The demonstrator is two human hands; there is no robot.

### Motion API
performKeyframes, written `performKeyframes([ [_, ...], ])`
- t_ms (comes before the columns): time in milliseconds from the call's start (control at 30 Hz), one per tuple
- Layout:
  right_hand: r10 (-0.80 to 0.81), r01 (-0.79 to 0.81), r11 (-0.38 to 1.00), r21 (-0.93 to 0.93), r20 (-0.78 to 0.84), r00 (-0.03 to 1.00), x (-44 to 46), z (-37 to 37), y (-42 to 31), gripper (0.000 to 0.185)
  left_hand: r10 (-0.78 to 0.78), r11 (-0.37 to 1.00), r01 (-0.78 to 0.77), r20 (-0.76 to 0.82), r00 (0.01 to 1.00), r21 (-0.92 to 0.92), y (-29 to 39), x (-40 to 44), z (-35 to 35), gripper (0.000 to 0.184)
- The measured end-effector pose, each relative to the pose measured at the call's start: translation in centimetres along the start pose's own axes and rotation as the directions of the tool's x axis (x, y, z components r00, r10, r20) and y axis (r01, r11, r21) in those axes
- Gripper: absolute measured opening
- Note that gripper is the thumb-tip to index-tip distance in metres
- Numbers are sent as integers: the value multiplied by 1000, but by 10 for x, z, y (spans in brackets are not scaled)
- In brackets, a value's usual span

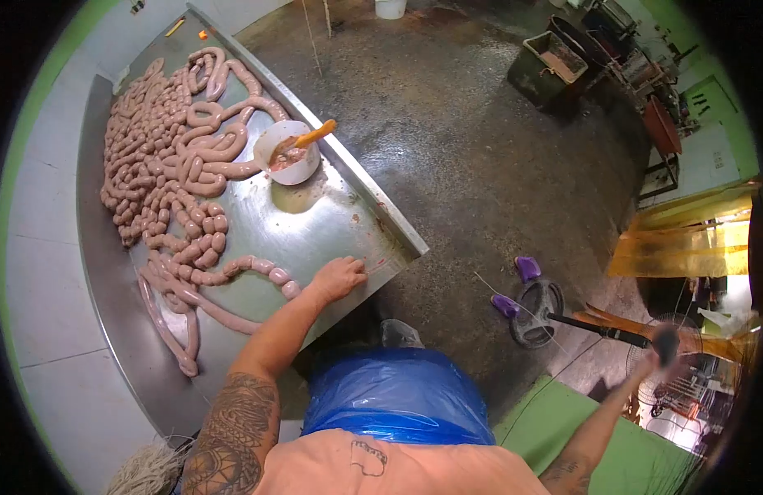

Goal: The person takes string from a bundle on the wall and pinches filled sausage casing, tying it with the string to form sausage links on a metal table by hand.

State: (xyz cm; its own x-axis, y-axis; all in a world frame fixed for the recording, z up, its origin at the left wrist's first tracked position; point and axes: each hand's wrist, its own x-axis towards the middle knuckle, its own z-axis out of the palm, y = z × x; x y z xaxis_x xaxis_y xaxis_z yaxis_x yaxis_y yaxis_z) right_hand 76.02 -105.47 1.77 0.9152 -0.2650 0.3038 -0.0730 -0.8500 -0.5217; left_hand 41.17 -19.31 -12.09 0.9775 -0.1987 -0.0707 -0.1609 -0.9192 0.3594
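My left hand [340, 279] rests on the steel table [324, 223] near its corner, fingers curled in; anything inside them is hidden. Linked sausages [258, 264] end beside that wrist, and an unlinked length [225, 318] runs to the forearm. A large heap of sausages [155, 148] covers the table's left part. Near the far edge stands a white bowl [292, 172] with reddish meat and an orange-handled tool [315, 134]. Out to the right, my right hand [645, 367] is at the dark motor housing [666, 345] of a standing fan; its fingers are blurred.
The fan's round base [536, 318] and purple shoes [505, 306] are on the wet floor. Dark bins [546, 70] stand at the back right. A yellow curtain [687, 243] hangs at the right. White string [146, 470] lies at the lower left.
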Motion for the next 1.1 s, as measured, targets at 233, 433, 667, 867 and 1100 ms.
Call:
performKeyframes([
  [233,-410,682,536,498,859,-305,-342,183,-449,13,-578,374,171,-85,812,-912,44,-10,11,18],
  [433,-962,418,100,903,195,-191,-438,191,-595,8,-607,-216,-98,55,793,-971,94,-77,-80,18],
  [667,-926,521,-95,848,117,-360,-467,182,-669,12,-563,-569,-325,71,823,-755,82,-152,-108,13],
  [867,-960,491,-114,863,31,-278,-515,185,-701,11,-588,-370,-183,77,805,-911,56,-197,-121,14],
  [1100,-941,493,114,862,253,-224,-547,200,-712,12,-722,-102,68,121,681,-992,40,-215,-135,19],
])
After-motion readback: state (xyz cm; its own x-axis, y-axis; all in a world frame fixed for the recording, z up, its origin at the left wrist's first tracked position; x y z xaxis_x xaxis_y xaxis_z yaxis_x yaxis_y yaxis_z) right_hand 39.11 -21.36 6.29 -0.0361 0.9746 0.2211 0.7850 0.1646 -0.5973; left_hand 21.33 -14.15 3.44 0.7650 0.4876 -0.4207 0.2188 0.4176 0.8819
